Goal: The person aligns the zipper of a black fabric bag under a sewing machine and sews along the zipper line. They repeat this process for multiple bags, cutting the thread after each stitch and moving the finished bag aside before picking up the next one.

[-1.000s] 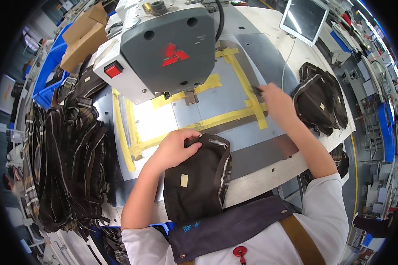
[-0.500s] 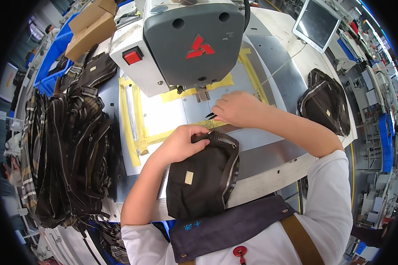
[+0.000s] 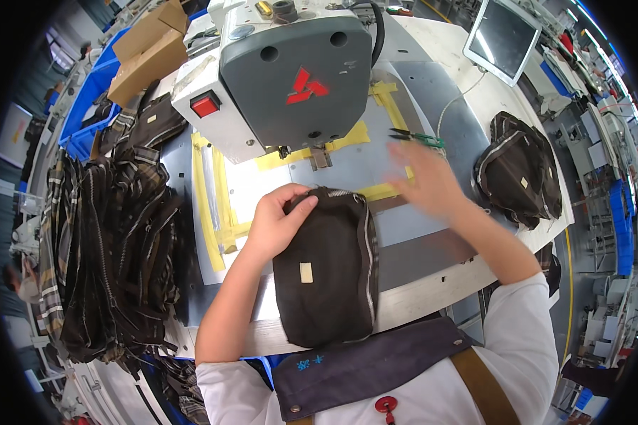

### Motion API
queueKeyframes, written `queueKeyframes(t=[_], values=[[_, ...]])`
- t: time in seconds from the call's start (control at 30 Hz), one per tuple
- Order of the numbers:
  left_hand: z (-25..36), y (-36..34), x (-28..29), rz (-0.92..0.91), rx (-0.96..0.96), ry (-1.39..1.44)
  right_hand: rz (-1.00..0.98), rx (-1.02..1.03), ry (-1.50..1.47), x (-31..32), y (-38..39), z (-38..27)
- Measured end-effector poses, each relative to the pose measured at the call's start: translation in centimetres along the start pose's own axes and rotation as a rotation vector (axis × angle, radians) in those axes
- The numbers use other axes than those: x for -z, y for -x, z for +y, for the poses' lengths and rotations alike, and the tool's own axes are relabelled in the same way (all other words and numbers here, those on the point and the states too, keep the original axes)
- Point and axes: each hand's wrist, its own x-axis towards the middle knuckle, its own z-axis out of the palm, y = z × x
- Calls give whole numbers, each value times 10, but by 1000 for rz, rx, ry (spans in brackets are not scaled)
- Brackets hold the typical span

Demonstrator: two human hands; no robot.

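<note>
The dark brown fabric pouch [image 3: 326, 290] lies before you at the near edge of the white worktable [image 3: 432, 287], and it is at the centre of my clock. Your left hand [image 3: 280, 223], at its 11 o'clock, pinches the upper edge of the cloth between thumb and fingers. Your right hand [image 3: 432, 180], between 1 and 2 o'clock, is spread and blurred; the small green-handled snips with dark blades [image 3: 425, 138] lie just beyond it, and whether the fingertips touch them I cannot tell. As I judge, much is done on this piece — the silver-toothed zipper [image 3: 370, 262] runs down its 3 o'clock side and the small cream rectangular patch [image 3: 305, 273] is in place. The grey-and-white sewing machine [image 3: 290, 92] stands at 12 o'clock, and the pouch is not under its head. One similar dark pouch [image 3: 521, 177] rests at 2 o'clock; a big heap of dark and plaid zippered pieces [image 3: 113, 262] hangs at 9 o'clock — which of these are finished, the view does not show.
</note>
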Motion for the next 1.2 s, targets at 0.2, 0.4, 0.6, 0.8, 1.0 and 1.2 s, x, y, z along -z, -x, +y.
queueKeyframes(t=[0.2, 0.4, 0.6, 0.8, 1.0, 1.2], values=[[25, 14, -3, 405, -111, 266, -481, -298, -1074, -25, 59, -54], [86, 52, 16, 459, -744, -500, -458, 73, -488, 2, 24, -32], [72, 45, -18, -168, -312, -677, -738, -47, -562, 23, -15, -67], [35, 29, 6, 79, 8, -317, -454, -351, -1016, -5, -18, -3], [21, 11, 6, -126, 7, -185, -299, 44, -583, -9, -42, -17], [25, -18, -9, 11, -296, -325, -174, 249, -297, -23, -42, -41]])
